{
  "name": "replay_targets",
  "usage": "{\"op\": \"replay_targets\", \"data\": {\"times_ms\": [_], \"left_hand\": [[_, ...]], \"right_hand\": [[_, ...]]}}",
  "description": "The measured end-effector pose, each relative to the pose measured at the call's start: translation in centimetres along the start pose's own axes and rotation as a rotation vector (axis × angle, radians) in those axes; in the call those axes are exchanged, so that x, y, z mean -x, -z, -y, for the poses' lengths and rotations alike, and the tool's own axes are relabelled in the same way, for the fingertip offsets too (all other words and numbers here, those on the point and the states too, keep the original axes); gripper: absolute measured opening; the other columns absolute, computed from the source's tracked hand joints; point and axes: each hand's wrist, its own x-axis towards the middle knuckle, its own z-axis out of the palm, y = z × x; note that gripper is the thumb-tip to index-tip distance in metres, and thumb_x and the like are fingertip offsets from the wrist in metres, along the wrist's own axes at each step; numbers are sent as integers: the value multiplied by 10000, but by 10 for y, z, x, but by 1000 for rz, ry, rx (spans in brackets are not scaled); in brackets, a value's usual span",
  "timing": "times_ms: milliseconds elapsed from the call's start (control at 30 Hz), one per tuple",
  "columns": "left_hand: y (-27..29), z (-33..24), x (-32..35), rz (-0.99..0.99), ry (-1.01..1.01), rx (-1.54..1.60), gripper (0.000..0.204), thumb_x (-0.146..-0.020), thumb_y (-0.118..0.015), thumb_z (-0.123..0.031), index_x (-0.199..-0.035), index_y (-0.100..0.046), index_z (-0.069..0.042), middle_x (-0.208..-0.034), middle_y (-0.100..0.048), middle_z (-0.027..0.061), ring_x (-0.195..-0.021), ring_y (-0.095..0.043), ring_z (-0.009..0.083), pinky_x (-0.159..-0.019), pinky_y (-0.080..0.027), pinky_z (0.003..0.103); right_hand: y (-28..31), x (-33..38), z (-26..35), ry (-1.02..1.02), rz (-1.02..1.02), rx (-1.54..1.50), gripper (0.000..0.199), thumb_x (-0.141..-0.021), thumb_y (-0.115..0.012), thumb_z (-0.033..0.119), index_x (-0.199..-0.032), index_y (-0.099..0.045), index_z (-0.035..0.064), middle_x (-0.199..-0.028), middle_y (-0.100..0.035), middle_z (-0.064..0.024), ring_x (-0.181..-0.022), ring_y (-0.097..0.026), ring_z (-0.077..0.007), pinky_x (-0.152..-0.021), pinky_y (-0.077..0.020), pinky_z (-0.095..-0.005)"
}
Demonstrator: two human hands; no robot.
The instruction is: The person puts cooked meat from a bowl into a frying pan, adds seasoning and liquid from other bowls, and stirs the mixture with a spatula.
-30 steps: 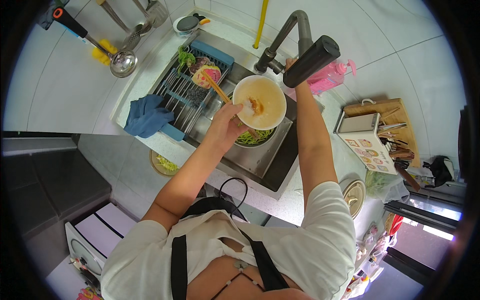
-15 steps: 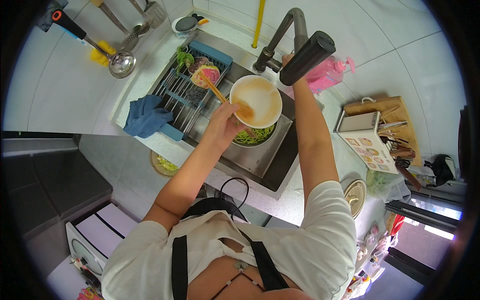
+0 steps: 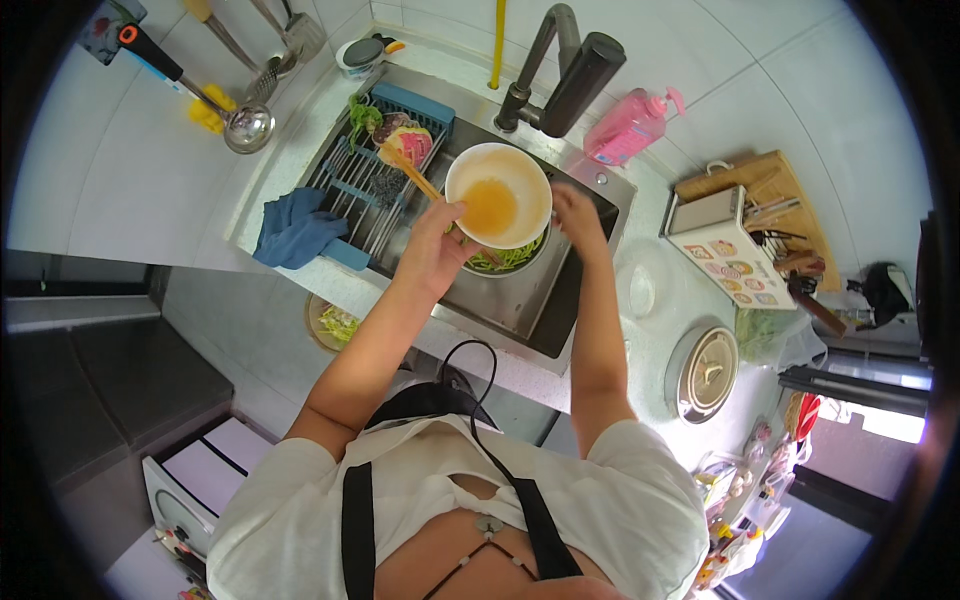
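Chopsticks (image 3: 410, 172), wooden. Left hand (image 3: 433, 250), pinching chopsticks and bowl rim. Bowl (image 3: 495, 205), white, amber liquid inside, above sink (image 3: 505, 306). Right hand (image 3: 580, 218), blurred, beside bowl; grip cannot be told. Bottle (image 3: 628, 128), pink, label illegible. Holder (image 3: 735, 265), round printed motifs.

At the frame's centre, the left hand (image 3: 432, 248) held a round white ceramic-looking bowl (image 3: 522, 172) with amber liquid (image 3: 488, 208) and pale wooden chopsticks (image 3: 412, 172) over a rectangular steel sink (image 3: 518, 310); the blurred right hand (image 3: 580, 220) was just right of the bowl, below a dark metal tap (image 3: 586, 84)
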Motion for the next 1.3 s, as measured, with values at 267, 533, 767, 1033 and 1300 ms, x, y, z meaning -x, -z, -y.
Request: {"op": "replay_targets", "data": {"times_ms": [267,533,767,1033,1300], "left_hand": [[-12,-8,41,175,24,-122,381,-781,-538,-115,-1137,-440,-19,-1065,-519,88,-988,-516,181,-856,-436,363],[-15,6,87,421,317,-81,406,-767,-551,-131,-1137,-434,-11,-1089,-498,80,-1020,-486,183,-877,-414,374],[-11,49,157,627,730,-70,460,-773,-561,-126,-1186,-398,-7,-1158,-481,112,-1078,-471,229,-922,-392,410],[-1,124,302,887,1168,-240,466,-803,-505,-174,-1210,-373,10,-1201,-454,142,-1117,-446,259,-958,-347,434],[57,132,537,948,1734,-449,494,-749,-561,-93,-1198,-378,-1,-1246,-413,162,-1166,-387,336,-966,-313,511]], "right_hand": [[-67,167,55,-365,127,-878,382,-872,-461,167,-1241,-415,79,-962,-579,-20,-650,-497,-61,-539,-407,-177],[-126,238,70,-155,-203,-1763,242,-899,-452,297,-991,-485,75,-848,-554,-11,-625,-477,-53,-513,-402,-169],[-155,351,87,95,-664,-2069,179,-861,-526,237,-883,-524,59,-766,-525,-7,-586,-441,-64,-508,-396,-180],[-202,513,95,525,-1175,-2007,187,-826,-580,255,-918,-543,97,-746,-513,10,-597,-453,-81,-504,-382,-209],[-332,710,173,639,-2013,-1633,232,-802,-611,326,-874,-547,115,-707,-480,29,-565,-423,-72,-480,-342,-190]]}}
